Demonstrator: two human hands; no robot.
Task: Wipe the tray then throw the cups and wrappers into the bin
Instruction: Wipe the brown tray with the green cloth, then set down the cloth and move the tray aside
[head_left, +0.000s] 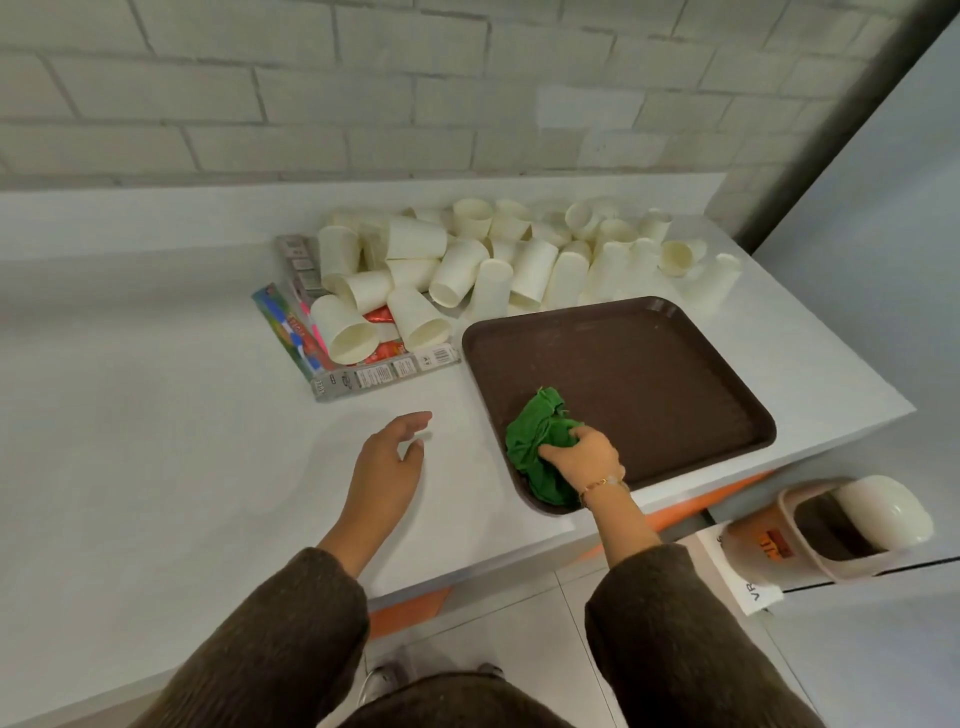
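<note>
A dark brown tray (649, 364) lies on the white counter at the right. My right hand (584, 457) grips a crumpled green cloth (540, 441) at the tray's near left corner. My left hand (389, 457) hovers just over the counter to the left of the tray, fingers relaxed and holding nothing. Behind the tray lies a heap of several white paper cups (498, 260), most of them tipped over. Colourful wrappers (363, 364) lie under and beside the cups at the left of the heap.
A beige bin (810, 525) with a white swing lid stands on the floor below the counter's right end. A white brick wall runs behind the counter (156, 415). The counter's near edge lies just in front of my body.
</note>
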